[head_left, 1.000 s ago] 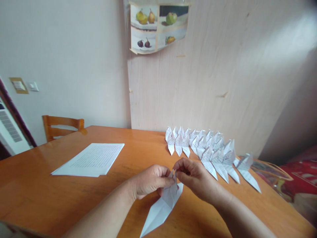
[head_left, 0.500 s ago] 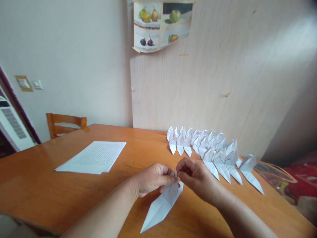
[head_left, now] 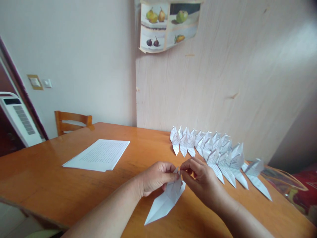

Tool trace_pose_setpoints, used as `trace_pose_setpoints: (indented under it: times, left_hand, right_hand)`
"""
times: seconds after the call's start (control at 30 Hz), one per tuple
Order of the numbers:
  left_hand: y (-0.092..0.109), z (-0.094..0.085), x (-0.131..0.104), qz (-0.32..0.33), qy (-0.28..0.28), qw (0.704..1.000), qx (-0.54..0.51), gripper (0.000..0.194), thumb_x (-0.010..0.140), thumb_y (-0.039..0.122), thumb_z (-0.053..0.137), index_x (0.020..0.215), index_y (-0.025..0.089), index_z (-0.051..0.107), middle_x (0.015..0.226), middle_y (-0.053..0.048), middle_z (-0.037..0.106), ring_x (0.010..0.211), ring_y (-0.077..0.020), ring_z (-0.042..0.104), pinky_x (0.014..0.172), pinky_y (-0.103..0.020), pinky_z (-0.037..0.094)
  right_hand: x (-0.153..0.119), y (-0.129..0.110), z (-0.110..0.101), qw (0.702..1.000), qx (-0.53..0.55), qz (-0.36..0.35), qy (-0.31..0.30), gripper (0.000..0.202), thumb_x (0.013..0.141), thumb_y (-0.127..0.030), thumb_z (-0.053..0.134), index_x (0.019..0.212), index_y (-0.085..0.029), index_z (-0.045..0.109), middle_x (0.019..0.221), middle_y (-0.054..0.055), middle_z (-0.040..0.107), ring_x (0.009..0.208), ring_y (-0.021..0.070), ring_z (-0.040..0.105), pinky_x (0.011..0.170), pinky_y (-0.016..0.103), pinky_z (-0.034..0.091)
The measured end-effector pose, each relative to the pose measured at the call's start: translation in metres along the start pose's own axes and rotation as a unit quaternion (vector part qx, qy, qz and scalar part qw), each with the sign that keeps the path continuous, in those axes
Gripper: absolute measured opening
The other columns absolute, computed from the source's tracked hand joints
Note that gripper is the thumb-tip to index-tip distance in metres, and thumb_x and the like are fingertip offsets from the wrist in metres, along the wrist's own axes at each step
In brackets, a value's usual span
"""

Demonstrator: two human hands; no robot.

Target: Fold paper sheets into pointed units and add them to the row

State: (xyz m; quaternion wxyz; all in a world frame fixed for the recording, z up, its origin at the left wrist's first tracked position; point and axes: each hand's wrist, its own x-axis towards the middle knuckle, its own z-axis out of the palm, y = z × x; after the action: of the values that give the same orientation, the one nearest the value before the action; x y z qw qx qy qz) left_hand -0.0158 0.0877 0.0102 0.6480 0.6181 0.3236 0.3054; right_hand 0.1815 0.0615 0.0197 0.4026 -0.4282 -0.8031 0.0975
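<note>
A folded white paper piece hangs over the near part of the table, its long pointed end toward the lower left. My left hand grips its upper part between thumb and fingers. With thumb and forefinger, my right hand pinches the tip at the top, close beside the left fingertips. Farther back on the right stand several folded paper pieces in rows, printed with text and with pointed ends facing me. One more folded piece stands apart at their right.
A stack of printed sheets lies on the orange wooden table at the left. Behind the table are a wooden chair and a wall with a fruit picture. Red items sit beyond the right edge.
The camera view has shifted slightly, so the scene sits a little farther right. Both hands keep their hold on the folded paper, with only slight finger movement.
</note>
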Motion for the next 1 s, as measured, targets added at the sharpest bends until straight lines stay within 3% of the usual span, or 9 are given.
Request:
trace_pose_setpoints:
  times: [0.3, 0.47, 0.67, 1.0]
  left_hand:
    - [-0.008, -0.001, 0.003, 0.020, 0.030, 0.999, -0.019, 0.033, 0.080, 0.046, 0.073, 0.083, 0.015, 0.063, 0.070, 0.000, 0.057, 0.054, -0.0088, 0.046, 0.046, -0.022, 0.031]
    - [-0.005, -0.002, 0.003, 0.027, 0.071, 0.997, -0.018, 0.033, 0.082, 0.047, 0.070, 0.088, 0.016, 0.063, 0.073, -0.001, 0.059, 0.057, -0.0104, 0.050, 0.047, -0.022, 0.032]
    - [-0.003, -0.001, 0.003, 0.049, 0.096, 0.993, -0.046, 0.029, 0.086, 0.044, 0.068, 0.091, 0.016, 0.063, 0.078, -0.001, 0.061, 0.064, -0.0103, 0.054, 0.054, -0.021, 0.036]
    - [-0.004, -0.002, 0.004, 0.064, 0.095, 0.992, -0.062, 0.028, 0.085, 0.041, 0.070, 0.089, 0.014, 0.064, 0.080, -0.002, 0.064, 0.068, -0.0117, 0.055, 0.063, -0.024, 0.039]
  right_hand:
    - [-0.003, 0.006, 0.008, 0.997, -0.045, -0.039, 0.039, 0.014, 0.094, -0.020, 0.054, 0.090, -0.023, 0.068, 0.081, 0.003, 0.064, 0.071, 0.0170, 0.063, 0.065, 0.029, 0.046]
    - [-0.006, 0.007, 0.013, 0.998, -0.038, -0.036, 0.018, 0.026, 0.097, -0.021, 0.050, 0.117, -0.020, 0.067, 0.083, 0.004, 0.066, 0.072, 0.0177, 0.065, 0.065, 0.028, 0.047]
    - [-0.011, 0.005, 0.021, 0.998, -0.051, -0.035, -0.015, 0.047, 0.096, -0.017, 0.044, 0.142, -0.016, 0.053, 0.083, 0.005, 0.068, 0.069, 0.0186, 0.064, 0.061, 0.028, 0.044]
    - [-0.011, 0.000, 0.023, 1.000, 0.003, 0.008, -0.012, 0.048, 0.094, -0.018, 0.044, 0.140, -0.014, 0.056, 0.083, 0.006, 0.070, 0.069, 0.0178, 0.064, 0.062, 0.028, 0.046]
